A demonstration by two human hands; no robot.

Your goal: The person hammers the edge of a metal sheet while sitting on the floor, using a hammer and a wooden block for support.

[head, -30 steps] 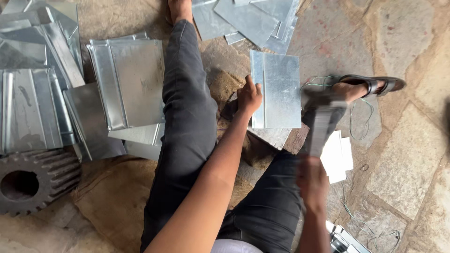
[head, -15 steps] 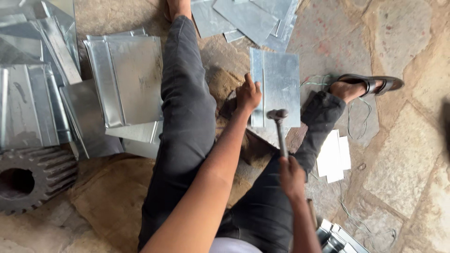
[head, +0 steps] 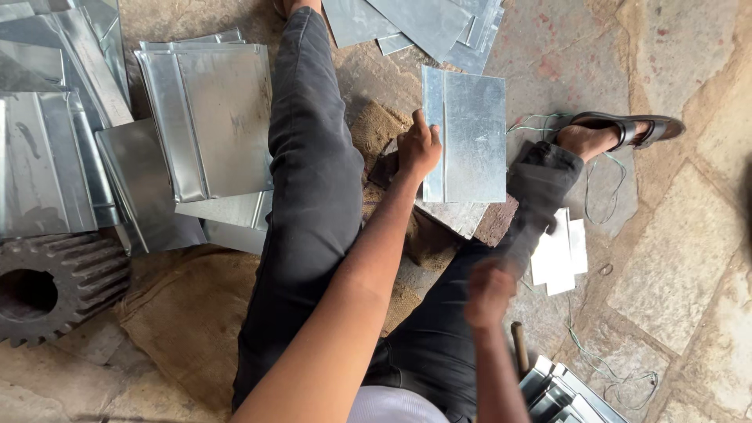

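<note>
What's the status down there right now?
Left hand steadies metal sheet on block. Right hand blurred, grip unclear. Nothing on sheet.

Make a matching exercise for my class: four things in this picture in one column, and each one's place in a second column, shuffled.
Things:
1. folded metal sheet
2. toothed gear wheel
3. sandal
4. small white pieces

Places:
A. far left edge, on the floor
B. on the foot at upper right
C. held at its edge by the left hand
D. on the floor beside the blurred right hand

Pairs: 1-C, 2-A, 3-B, 4-D
</note>
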